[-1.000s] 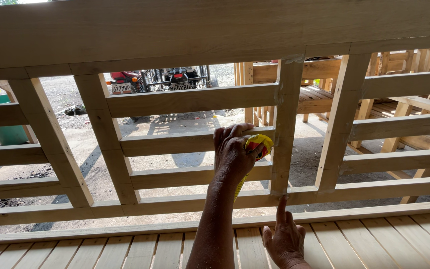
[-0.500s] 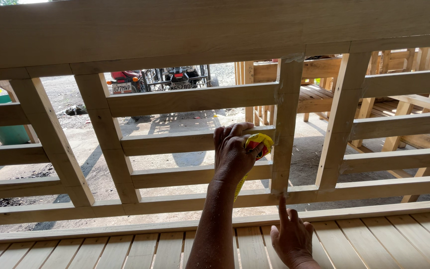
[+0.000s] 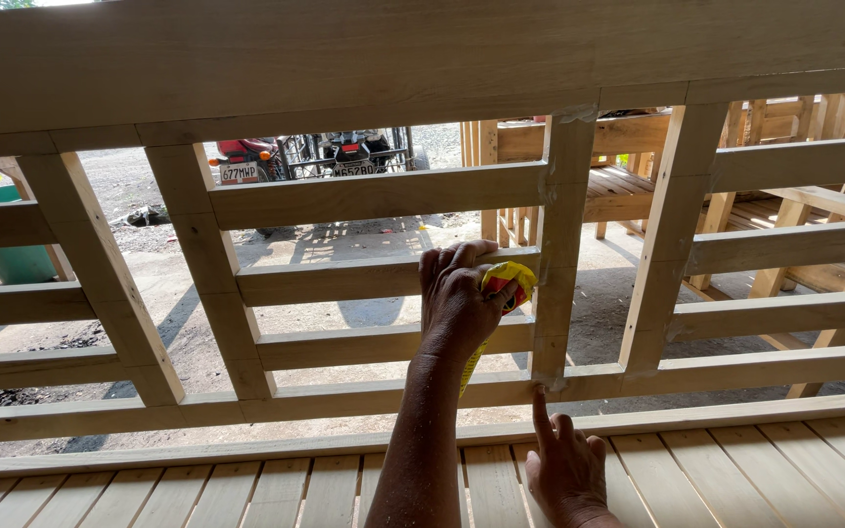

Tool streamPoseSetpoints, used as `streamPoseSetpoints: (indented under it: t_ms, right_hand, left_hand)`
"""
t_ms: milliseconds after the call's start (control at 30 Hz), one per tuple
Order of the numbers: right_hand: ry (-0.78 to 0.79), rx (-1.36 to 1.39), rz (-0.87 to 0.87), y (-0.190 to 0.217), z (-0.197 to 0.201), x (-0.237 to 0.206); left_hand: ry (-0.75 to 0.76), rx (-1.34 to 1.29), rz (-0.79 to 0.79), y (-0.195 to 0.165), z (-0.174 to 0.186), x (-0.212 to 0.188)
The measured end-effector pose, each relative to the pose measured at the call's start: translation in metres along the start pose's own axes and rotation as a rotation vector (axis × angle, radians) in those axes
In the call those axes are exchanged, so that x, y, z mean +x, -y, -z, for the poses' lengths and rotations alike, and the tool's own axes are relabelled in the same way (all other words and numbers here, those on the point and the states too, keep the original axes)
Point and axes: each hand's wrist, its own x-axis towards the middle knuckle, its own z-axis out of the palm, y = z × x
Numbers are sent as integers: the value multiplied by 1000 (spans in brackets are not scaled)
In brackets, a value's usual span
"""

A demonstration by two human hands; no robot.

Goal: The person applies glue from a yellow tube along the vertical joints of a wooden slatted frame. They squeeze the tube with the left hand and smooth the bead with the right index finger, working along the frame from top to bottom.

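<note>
My left hand [image 3: 457, 308] reaches up against the slatted wooden backrest [image 3: 374, 196] and is closed around a yellow squeeze tube [image 3: 507, 280], held next to a vertical post [image 3: 561, 244]. My right hand [image 3: 567, 469] rests low over the slatted wooden seat [image 3: 246, 489]. Its index finger is stretched out, and the fingertip touches the joint where that post meets the bottom rail [image 3: 344, 399]. Pale filler smears show on the post's joints.
Through the gaps I see a dirt yard with parked motorbikes [image 3: 325, 156] and a green tub [image 3: 7, 259] at the left. More unfinished wooden furniture frames [image 3: 784, 196] stand at the right behind the backrest.
My right hand has sunk slightly and shifted a little right, with its fingertip staying at the post's base. My left hand and the yellow tube have hardly moved.
</note>
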Motion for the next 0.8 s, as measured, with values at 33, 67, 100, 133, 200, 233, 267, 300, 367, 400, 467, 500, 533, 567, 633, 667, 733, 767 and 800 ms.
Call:
streamPoseSetpoints:
  t_ms: [33,67,100,133,200,233,267,300,367,400,467,500,533,567,633,667,733,767,800]
  right_hand:
    - [-1,5,-7,0,-1,0]
    - [-3,11,-13,-1,-1,0]
    - [-4,16,-20,-3,-2,1]
    - [1,12,-23,-4,-2,1]
    - [12,3,-30,-7,-3,2]
    - [10,7,-48,-8,-4,3]
    - [10,12,-66,-10,-4,3]
    - [10,17,-83,-11,-3,3]
    - [54,13,-131,-14,-1,3]
    - [74,10,-156,-16,1,4]
    - [42,82,-203,-17,5,5]
    - [26,117,-225,-17,7,5]
    - [43,95,-222,-18,9,5]
    - [61,73,-218,-17,10,4]
    - [80,66,-204,-15,12,4]
    - [82,80,-194,-13,11,4]
    - [75,90,-163,-9,9,3]
    - [67,87,-141,-7,8,2]
    - [59,83,-120,-4,6,0]
  left_hand:
    - [2,-5,2,0,0,0]
    - [4,-11,5,0,0,0]
    - [6,-16,7,0,1,0]
    - [15,-13,12,0,1,0]
    - [33,-9,22,0,0,2]
    - [30,-13,21,0,0,2]
    - [29,-16,20,-1,0,1]
    - [28,-18,20,0,1,1]
    - [19,-19,15,-1,1,0]
    - [13,-20,10,-1,1,0]
    - [15,-19,11,-1,2,0]
    - [15,-18,12,-1,2,0]
    - [11,-18,9,-1,2,0]
    - [8,-17,7,-1,1,0]
    - [1,-14,3,-1,1,1]
    - [-1,-12,2,-1,1,0]
    - [-3,-9,-1,0,0,0]
    - [-3,-6,-3,0,0,0]
    - [-1,-3,-4,0,0,0]
